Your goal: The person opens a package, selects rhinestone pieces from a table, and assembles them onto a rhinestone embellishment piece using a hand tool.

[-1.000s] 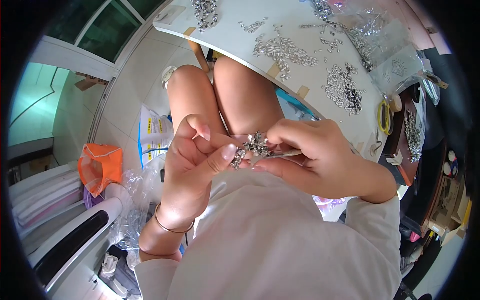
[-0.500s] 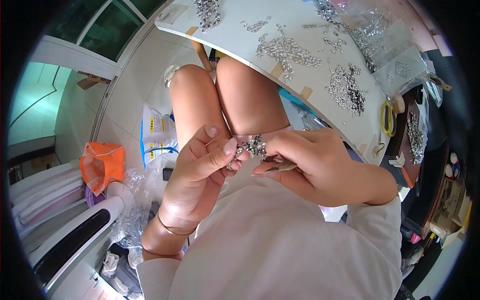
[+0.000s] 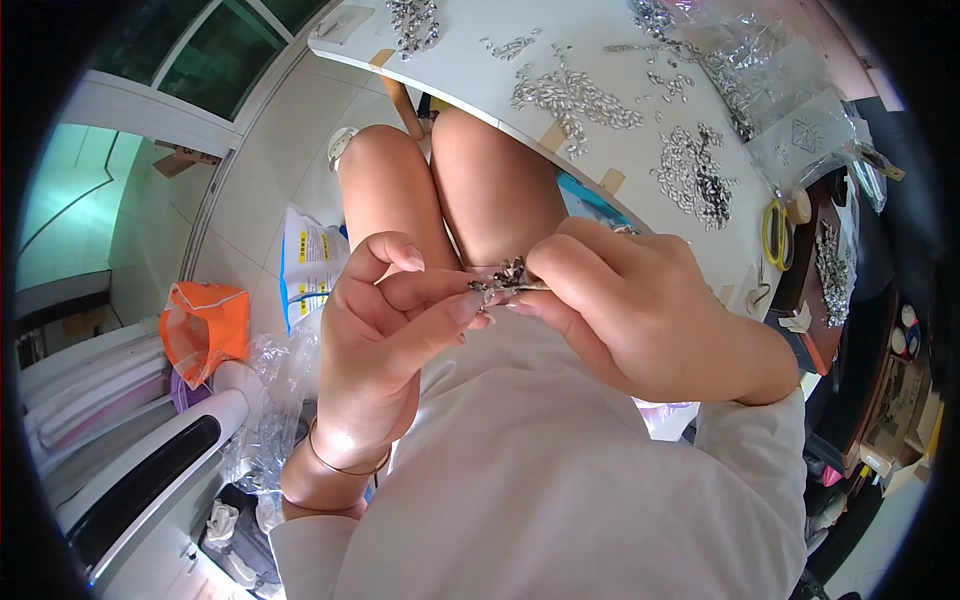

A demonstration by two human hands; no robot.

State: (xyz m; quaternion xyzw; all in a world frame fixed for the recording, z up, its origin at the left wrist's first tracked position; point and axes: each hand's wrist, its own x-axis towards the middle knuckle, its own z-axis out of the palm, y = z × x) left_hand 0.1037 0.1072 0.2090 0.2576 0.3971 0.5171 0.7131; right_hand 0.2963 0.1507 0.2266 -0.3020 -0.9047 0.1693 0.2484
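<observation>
A small piece of rhinestone jewellery (image 3: pixel 508 275), made of clustered dark and silvery stones, is held above my lap. My left hand (image 3: pixel 385 320) pinches its left end between thumb and fingertips, with the index finger raised and bent. On the other side, my right hand (image 3: pixel 640 300) is closed, thumb against fingers, around a thin metal tool (image 3: pixel 532 288) that looks like tweezers. Its tip touches or lies right beside the piece; most of the tool is hidden inside the hand.
Loose clear stones (image 3: pixel 580 103) lie on the white table (image 3: pixel 470 75), with darker stones (image 3: pixel 700 180) further right. Yellow-handled scissors (image 3: pixel 776 238) and plastic bags (image 3: pixel 800 140) are at the right edge. An orange bag (image 3: pixel 205 330) stands at left.
The jewellery piece has been turned and now shows edge-on. Both hands have risen slightly and drawn closer around it. The right hand's tool has swung level, with less of it showing.
</observation>
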